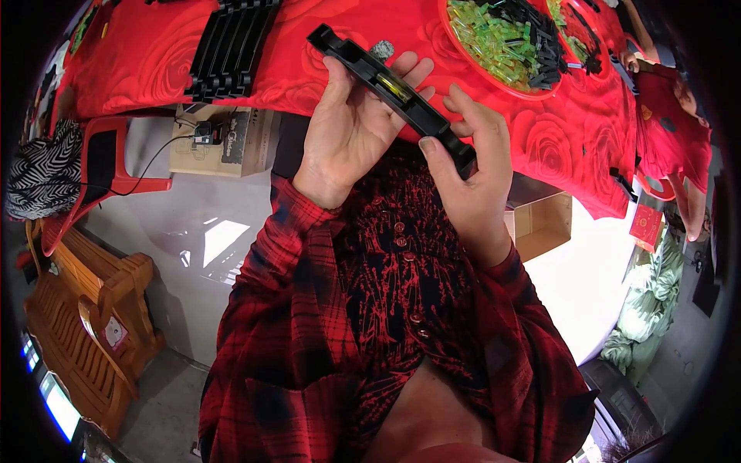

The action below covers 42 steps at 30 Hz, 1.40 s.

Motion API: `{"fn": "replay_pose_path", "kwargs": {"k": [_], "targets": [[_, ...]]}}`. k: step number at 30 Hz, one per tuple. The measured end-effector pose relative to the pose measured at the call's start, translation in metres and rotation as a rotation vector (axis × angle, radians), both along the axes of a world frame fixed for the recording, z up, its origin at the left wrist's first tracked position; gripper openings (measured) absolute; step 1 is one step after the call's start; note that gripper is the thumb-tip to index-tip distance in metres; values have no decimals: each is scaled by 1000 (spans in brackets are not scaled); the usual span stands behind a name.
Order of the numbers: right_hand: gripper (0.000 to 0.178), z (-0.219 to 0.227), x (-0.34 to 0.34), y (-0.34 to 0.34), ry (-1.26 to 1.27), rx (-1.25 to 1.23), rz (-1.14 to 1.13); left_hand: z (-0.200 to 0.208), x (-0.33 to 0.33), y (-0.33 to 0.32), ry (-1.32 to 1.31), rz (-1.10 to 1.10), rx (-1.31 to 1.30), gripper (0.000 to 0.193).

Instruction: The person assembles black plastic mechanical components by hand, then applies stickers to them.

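Observation:
A black plastic spirit level (356, 60) with a yellow vial (395, 86) in its middle slants above the near edge of the table. My left hand (351, 127) cradles it palm up, thumb along one edge and fingers behind it. At its lower right end, my right hand (480, 154) has the thumb against the frame and the fingers curled around the far side. Past the left fingers, a small grey crumpled lump (382, 51) lies on the red rose-patterned tablecloth (309, 54). A row of several black level frames (231, 50) lies on the cloth to the left.
A red tray (494, 86) at the right holds yellow-green vials and black pieces, with a second container (590, 46) beyond. Another person in red (675, 123) is at the far right. Below the table are cardboard boxes (208, 158); at left, a red chair (116, 154) and wooden chair (93, 309).

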State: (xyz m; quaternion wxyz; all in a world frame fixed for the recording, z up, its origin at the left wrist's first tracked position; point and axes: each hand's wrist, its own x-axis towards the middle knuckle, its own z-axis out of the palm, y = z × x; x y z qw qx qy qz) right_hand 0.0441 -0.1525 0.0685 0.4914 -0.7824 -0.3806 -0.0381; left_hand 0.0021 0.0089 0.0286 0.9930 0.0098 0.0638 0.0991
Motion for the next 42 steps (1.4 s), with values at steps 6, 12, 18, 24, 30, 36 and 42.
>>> {"fn": "replay_pose_path", "kwargs": {"k": [6, 12, 18, 24, 30, 36, 42], "targets": [[55, -2, 5, -6, 101, 40, -55, 7, -1, -3, 29, 12, 38, 66], [49, -16, 15, -12, 304, 136, -93, 6, -3, -4, -56, 17, 92, 67], [39, -26, 21, -15, 307, 132, -52, 5, -6, -6, -107, 38, 289, 71], [34, -33, 25, -16, 225, 161, -6, 4, -6, -5, -171, 33, 419, 71], [34, -34, 26, -16, 210, 130, -13, -1, -5, -5, -250, 48, 406, 71], [36, -27, 23, -19, 160, 66, -6, 0, -5, -4, -163, 17, 215, 66], [45, -9, 12, -9, -110, 22, -100, -5, -1, -2, 35, 24, 144, 67]]}}
